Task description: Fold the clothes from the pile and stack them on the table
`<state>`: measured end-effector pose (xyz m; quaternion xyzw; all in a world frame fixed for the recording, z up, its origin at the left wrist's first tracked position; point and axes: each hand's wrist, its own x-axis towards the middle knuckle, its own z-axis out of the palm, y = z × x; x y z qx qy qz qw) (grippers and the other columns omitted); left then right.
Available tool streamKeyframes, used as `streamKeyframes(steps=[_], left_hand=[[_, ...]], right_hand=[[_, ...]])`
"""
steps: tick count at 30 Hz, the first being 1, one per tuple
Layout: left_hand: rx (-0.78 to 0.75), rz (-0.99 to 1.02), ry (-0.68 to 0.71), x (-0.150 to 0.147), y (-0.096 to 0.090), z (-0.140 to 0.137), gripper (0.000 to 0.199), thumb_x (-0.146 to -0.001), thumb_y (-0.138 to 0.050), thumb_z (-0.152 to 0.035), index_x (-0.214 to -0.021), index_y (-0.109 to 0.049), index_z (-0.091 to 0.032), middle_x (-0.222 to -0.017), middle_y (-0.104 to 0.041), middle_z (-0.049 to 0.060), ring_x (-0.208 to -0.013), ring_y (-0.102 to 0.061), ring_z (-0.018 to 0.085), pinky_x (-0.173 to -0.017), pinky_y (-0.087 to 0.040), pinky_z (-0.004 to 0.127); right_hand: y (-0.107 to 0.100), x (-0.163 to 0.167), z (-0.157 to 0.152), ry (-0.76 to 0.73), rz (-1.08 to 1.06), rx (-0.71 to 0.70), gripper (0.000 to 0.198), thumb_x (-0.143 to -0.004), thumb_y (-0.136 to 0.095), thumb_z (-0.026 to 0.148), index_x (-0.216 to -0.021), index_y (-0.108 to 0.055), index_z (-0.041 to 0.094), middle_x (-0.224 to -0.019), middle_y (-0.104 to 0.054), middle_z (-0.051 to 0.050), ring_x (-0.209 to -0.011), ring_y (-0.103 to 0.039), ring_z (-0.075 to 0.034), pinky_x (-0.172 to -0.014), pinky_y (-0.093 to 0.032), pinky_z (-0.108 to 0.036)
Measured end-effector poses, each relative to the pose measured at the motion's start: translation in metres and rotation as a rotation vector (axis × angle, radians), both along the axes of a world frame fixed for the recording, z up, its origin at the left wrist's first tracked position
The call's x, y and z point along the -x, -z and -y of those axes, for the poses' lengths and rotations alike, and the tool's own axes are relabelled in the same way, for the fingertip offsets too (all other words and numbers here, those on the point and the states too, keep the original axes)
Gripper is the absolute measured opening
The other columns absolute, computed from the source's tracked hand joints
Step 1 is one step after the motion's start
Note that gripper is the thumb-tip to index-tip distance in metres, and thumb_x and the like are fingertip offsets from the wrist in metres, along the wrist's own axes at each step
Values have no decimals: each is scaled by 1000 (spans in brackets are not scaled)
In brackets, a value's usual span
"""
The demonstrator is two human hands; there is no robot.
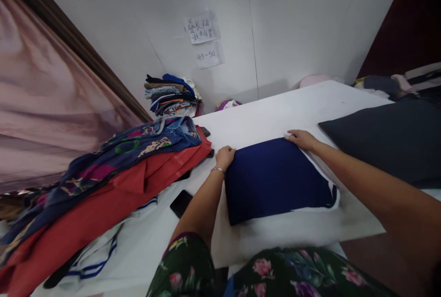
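Observation:
A folded navy blue garment (275,179) with a white edge on its right side lies flat on the white table. At its far left corner, my left hand (226,157) has its fingers closed on the cloth. The far right corner is pinched by my right hand (302,140), thumb and fingers together. The exact kind of garment cannot be made out because it is folded. A black phone (181,203) lies to the left of my left forearm.
Spread along the left are embroidered jeans (134,150) over red clothing (138,186). Behind them stands a stack of folded clothes (172,94) by the wall. Dark grey cloth (386,140) lies at the right. Handwritten paper signs (203,28) hang on the wall.

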<state>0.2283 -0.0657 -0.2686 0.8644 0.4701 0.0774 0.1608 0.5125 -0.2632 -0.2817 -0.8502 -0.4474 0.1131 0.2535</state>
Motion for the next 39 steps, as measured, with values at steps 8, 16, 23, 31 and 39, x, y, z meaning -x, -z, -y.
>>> streamKeyframes(steps=[8,16,23,31,39], left_hand=[[-81,342,291,47,-20,59,29,-92,-52,-35,-113,-65,-20,-121,-64,7,-117,-55,20,-105,-41,35],[-115,162,655,121,-6,148,57,-81,-67,-46,-131,-54,-23,-144,-47,11,-138,-35,29,-115,-23,53],[-177,31,622,117,-1,158,59,-81,-68,-37,-136,-50,-23,-147,-43,12,-138,-35,29,-115,-20,55],[-151,-51,601,116,1,156,53,-85,-57,-14,-136,-50,-28,-146,-45,7,-139,-35,24,-115,-22,53],[-165,-48,637,122,11,157,62,-81,-59,-14,-140,-45,-27,-151,-38,9,-142,-30,26,-115,-17,58]], right_hand=[[-26,44,104,-98,-72,-308,48,-87,-48,52,-125,-61,26,-132,-59,-6,-121,-54,-28,-95,-49,-41],[-4,85,209,-268,10,-315,51,-87,-52,46,-135,-52,30,-147,-45,-5,-139,-34,-29,-114,-30,-50],[3,110,195,-404,281,-251,54,-85,-60,47,-135,-52,29,-151,-38,-7,-142,-26,-30,-113,-20,-57],[16,104,181,-434,338,-325,34,-87,-47,20,-115,-66,25,-132,-59,-7,-123,-54,-25,-101,-43,-49],[25,112,179,-357,461,-428,35,-84,-47,12,-110,-67,24,-122,-66,-6,-114,-60,-25,-95,-47,-45]])
